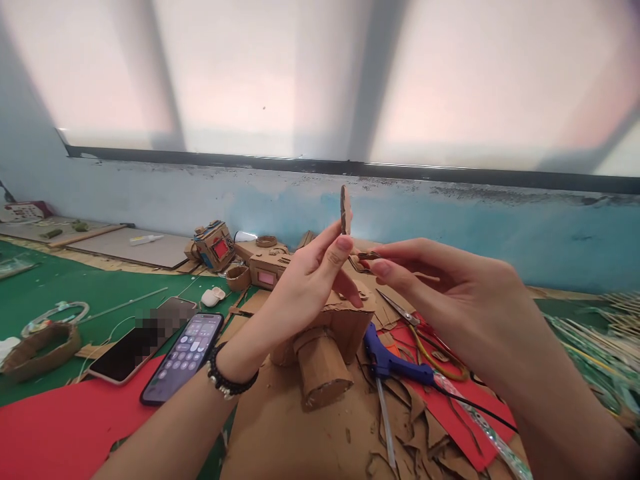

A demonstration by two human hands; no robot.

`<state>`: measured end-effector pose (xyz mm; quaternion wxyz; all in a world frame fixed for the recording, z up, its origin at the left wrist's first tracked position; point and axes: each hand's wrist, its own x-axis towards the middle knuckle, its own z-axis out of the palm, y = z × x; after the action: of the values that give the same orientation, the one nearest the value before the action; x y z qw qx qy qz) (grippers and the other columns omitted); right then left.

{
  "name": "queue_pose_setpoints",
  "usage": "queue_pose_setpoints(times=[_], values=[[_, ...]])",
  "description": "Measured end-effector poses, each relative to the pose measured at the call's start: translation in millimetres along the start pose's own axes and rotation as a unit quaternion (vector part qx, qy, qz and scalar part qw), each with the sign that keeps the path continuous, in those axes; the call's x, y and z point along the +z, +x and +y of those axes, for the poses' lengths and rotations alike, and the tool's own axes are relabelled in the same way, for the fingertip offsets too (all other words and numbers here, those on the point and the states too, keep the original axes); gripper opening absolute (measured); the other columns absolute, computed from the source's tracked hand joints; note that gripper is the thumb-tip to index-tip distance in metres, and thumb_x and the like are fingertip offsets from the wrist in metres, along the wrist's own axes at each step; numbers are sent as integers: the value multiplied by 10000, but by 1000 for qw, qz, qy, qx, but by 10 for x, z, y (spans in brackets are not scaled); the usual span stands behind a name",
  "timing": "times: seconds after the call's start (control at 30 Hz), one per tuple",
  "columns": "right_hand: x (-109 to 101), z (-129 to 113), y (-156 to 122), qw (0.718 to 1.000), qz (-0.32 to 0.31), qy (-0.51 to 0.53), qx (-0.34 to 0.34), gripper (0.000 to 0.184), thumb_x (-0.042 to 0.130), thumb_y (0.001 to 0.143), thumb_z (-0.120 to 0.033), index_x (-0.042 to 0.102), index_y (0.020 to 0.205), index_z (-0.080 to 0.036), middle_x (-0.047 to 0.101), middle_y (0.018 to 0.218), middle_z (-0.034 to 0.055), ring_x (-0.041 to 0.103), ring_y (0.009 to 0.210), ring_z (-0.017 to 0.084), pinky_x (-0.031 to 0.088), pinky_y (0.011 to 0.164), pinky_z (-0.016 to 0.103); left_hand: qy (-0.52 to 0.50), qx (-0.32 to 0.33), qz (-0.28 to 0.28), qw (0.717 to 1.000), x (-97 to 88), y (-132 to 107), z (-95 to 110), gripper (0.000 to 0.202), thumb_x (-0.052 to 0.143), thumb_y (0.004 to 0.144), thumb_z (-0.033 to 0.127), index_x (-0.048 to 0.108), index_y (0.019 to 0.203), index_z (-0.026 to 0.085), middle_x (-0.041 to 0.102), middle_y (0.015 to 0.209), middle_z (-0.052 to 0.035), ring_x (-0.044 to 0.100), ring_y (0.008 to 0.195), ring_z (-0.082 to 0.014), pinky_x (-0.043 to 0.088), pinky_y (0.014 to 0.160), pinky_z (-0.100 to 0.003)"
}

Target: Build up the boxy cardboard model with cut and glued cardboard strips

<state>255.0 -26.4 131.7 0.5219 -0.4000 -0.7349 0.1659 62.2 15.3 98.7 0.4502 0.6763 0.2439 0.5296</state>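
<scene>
My left hand (307, 280) is raised above the table and pinches a thin cardboard disc (345, 208) edge-on between thumb and fingers. My right hand (450, 293) comes in from the right, its thumb and forefinger pinched on a small dark cardboard ring (369, 255) close to the left fingertips. Below both hands sits a cardboard model camera (327, 347) with a round lens tube pointing toward me. A beaded bracelet (227, 380) circles my left wrist.
A blue glue gun (387, 363) with a black cord and scissors (400, 308) lie right of the model among cardboard scraps. Two phones (183, 357) rest on red and green sheets at left, with white earbuds (213, 295), cardboard rings and small cardboard boxes (215, 245) behind.
</scene>
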Motion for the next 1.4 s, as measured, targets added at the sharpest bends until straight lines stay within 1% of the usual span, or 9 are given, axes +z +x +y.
queue_pose_setpoints(times=[0.17,0.33,0.47,0.53,0.63,0.87,1.1,1.23,1.4], values=[[5,9,11,1000,-19,-5,7,189,841,961,-517,903,1002,-343,899,965,-6,860,848,235,700,702,268,11,-1,-3,1000,-18,6,8,588,576,1057,743,679,1265,203,564,796,59,717,589,-122,597,689,-273],[38,44,21,999,-45,-13,15,202,820,978,-539,911,1028,-365,904,1009,-13,866,888,242,688,709,275,24,-1,-19,1000,-45,10,16,537,568,1073,718,543,912,207,559,828,60,680,532,-90,565,638,-261],[63,63,21,999,-22,-17,19,237,811,984,-553,913,1024,-343,901,1029,7,861,931,266,677,735,305,22,-7,-6,1000,-36,18,-9,489,552,1100,671,602,986,198,641,872,46,683,513,-80,558,634,-254],[73,70,30,999,-28,-15,16,269,797,991,-569,911,1014,-327,895,985,17,857,927,268,671,740,308,3,-22,14,1000,-21,21,-13,431,579,1106,629,626,1226,218,670,867,53,699,512,-94,565,629,-255],[101,82,52,999,-43,1,8,278,774,1008,-567,904,989,-322,880,911,2,843,852,224,652,708,270,-29,-36,35,998,6,22,3,524,598,1113,581,504,1510,253,685,812,67,693,483,-110,594,636,-266],[253,125,22,999,21,-6,-38,338,738,1041,-549,841,849,-290,752,691,-47,693,616,124,531,582,214,-61,-92,-5,994,64,16,10,581,480,1124,657,622,1438,190,635,647,55,613,444,-120,578,572,-264],[226,130,21,999,28,1,-20,444,728,1010,-662,793,824,-263,766,743,-13,704,647,161,554,603,250,0,-64,-60,996,77,-40,49,772,406,1062,825,759,1182,148,628,813,2,604,535,-107,564,643,-294],[182,142,35,1000,11,20,10,458,756,971,-700,782,816,-270,715,686,-19,670,621,171,530,553,254,46,-82,-114,989,32,-81,131,599,644,1022,728,694,1318,209,715,983,-29,630,621,-116,532,641,-272],[105,123,82,999,-46,-5,25,492,702,1005,-701,776,803,-258,699,663,-5,650,596,174,516,517,266,66,-108,-116,985,-16,-83,164,377,743,1021,555,663,1138,206,770,1086,-35,656,636,-107,533,634,-258]])
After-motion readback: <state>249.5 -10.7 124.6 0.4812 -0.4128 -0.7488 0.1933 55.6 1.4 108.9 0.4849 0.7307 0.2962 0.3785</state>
